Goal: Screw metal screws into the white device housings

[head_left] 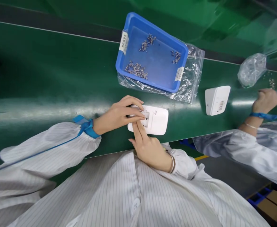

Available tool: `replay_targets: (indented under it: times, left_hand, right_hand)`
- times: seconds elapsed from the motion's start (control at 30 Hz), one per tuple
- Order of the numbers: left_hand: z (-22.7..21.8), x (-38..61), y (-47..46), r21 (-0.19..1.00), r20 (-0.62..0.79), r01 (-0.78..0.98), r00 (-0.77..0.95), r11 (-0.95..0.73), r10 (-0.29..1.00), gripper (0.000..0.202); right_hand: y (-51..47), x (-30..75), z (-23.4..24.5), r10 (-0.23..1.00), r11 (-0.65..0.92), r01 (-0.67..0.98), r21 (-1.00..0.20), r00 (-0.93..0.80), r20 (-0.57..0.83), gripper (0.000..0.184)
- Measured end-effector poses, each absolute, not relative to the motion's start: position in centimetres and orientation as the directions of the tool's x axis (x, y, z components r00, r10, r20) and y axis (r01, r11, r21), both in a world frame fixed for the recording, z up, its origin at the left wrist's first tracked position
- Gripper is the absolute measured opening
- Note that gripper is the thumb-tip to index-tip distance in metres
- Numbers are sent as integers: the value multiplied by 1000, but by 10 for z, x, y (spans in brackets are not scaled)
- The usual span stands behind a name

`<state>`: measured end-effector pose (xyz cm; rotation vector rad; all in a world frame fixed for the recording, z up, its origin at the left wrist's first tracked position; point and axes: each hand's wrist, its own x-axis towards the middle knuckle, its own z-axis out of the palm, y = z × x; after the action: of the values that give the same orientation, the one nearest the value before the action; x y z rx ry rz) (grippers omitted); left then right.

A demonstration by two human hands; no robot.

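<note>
A white plastic device housing lies on the green bench, with a group of small holes on its upper face and a rectangular recess near its middle. From the left, my left hand reaches over the housing's left end, fingers stretched out, fingertips at the recess. My right hand comes from below, with two straight fingers touching the recess's lower left edge. Between them the fingers cover the left part of the housing. Any small part under the fingertips is hidden.
Beyond my hands, a blue tray with several piles of small metal pieces stands on a clear plastic bag. A second white device stands to the right. Further right are a co-worker's hand and another clear bag.
</note>
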<state>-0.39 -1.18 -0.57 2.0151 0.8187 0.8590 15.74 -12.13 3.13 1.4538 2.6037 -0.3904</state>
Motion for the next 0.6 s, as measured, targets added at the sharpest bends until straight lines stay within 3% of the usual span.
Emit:
replay_targets:
  times: [0.13,0.6]
  left_hand:
    - [-9,-2,-13,796,351,229,579,-560,736,16]
    - [-8,-5,-14,818,299,241,596,-522,745,8]
  right_hand:
    - [-122,156,31,797,522,844,-123,-534,-284,57]
    - [-124,154,30,765,592,799,-106,-599,-239,57]
